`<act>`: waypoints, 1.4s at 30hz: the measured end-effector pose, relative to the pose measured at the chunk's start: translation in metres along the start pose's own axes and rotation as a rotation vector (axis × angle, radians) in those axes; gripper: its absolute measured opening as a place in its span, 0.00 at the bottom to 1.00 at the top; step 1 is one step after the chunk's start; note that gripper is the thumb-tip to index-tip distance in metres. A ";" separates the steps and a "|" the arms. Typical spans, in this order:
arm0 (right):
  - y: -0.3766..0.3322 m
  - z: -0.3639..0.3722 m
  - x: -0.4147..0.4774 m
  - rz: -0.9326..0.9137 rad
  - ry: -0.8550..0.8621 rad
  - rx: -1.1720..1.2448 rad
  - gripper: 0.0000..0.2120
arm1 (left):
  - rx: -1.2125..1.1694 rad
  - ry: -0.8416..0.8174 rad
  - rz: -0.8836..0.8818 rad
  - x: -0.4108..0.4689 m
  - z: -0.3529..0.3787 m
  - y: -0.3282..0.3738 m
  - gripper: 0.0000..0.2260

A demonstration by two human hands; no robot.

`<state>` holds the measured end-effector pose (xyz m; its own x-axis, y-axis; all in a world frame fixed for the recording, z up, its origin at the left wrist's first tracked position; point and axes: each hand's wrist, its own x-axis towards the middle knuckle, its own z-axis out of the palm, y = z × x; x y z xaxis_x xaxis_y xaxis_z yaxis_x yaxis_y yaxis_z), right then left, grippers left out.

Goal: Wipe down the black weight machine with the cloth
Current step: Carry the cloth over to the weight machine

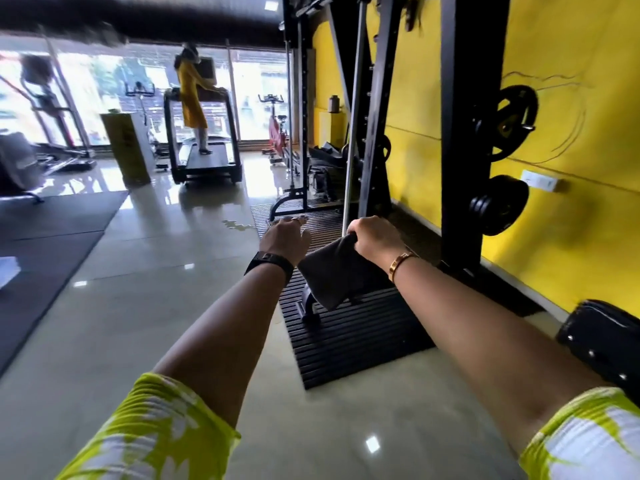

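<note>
**Cloth in hand, machine not yet wiped**

What could go wrong, left to right. A small wet patch [239, 226] lies on the glossy tiled floor just left of the black slatted mat [346, 355]; a step onto it while leaning in could mean a slip. The grey cloth [332, 275] hangs loose from one bunched edge, so it would likely meet the metal with only a fold or snag on the silver guide rod [351, 150] unless it is spread first. Further right, the black weight machine [464, 133] stands on the mat near the yellow wall, and the weight plates [505, 123] on its upright jut out, so a hasty swipe there could knock a wrist or knuckles.

The grip. The left hand [285, 237] is held out over the mat's near edge with its fingers spread and relaxed, holding nothing. The right hand [375, 239] has its fingers curled tight round the cloth's upper edge, the rest dangling between the two wrists. This hand sits just beside the foot of the guide rod; I cannot tell whether it touches it.
</note>
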<state>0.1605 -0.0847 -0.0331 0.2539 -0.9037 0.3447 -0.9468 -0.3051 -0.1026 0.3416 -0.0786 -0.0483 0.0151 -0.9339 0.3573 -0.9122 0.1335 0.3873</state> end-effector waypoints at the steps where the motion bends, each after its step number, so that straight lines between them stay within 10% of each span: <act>1: -0.010 0.004 0.009 0.003 -0.041 0.044 0.14 | -0.004 0.005 -0.007 0.001 -0.004 -0.011 0.17; 23: -0.259 0.117 0.157 -0.132 -0.163 0.288 0.13 | 0.122 0.013 -0.261 0.029 -0.071 -0.281 0.17; 42: -0.287 0.237 0.358 -0.251 -0.309 0.362 0.16 | 0.169 0.043 -0.459 0.198 -0.007 -0.381 0.18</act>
<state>0.5704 -0.3922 -0.1015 0.5619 -0.8192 0.1152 -0.7346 -0.5581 -0.3859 0.6949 -0.3117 -0.1193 0.4447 -0.8686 0.2187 -0.8612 -0.3475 0.3710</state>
